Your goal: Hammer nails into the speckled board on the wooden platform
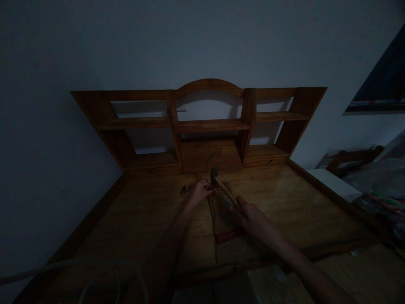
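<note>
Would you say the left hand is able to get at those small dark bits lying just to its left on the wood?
Probably yes: the left hand rests beside the small dark bits, with bare wooden surface between.

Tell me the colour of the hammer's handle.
Light wooden brown, on the hammer held in the right hand; head view.

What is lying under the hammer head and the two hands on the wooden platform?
Under the hammer lies a woven strip with a red band on the wooden platform. The left hand covers its far end, so anything pinched there is hidden.
</note>
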Available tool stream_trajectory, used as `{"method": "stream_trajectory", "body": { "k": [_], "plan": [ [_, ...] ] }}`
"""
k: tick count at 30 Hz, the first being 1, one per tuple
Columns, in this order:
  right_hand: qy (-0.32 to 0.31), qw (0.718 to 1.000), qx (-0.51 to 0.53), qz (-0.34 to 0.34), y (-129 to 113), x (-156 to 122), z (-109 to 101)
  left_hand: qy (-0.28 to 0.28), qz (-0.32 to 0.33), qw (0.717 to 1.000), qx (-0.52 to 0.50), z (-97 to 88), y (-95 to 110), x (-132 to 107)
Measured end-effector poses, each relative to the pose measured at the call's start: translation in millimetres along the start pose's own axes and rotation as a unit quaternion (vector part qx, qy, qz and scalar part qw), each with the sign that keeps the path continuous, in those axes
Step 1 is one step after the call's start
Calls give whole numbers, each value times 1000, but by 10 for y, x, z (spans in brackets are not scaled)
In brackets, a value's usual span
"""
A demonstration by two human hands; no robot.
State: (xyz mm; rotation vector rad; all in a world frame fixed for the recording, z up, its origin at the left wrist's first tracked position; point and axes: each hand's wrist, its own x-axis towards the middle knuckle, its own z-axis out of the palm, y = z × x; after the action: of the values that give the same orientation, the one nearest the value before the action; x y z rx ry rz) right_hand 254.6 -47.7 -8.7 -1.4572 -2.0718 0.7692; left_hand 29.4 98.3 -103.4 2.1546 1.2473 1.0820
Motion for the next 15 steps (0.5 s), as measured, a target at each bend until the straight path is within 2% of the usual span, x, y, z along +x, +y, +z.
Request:
{"method": "stream_trajectory", "body": {
  "k": [5,9,13,15],
  "plan": [
    [-3,1000,-3,5,10,18,11,-5,16,1000,16,-4,-3,0],
    [9,999,53,-6,-28,-40,-63,-10,15,999,34,-24,33,-25],
    [69,990,123,13,2,-146,-136,-7,17,999,35,-132,83,-12],
    [103,980,169,19,89,-210,-153,13,5,999,29,-233,195,19]
  ]
}}
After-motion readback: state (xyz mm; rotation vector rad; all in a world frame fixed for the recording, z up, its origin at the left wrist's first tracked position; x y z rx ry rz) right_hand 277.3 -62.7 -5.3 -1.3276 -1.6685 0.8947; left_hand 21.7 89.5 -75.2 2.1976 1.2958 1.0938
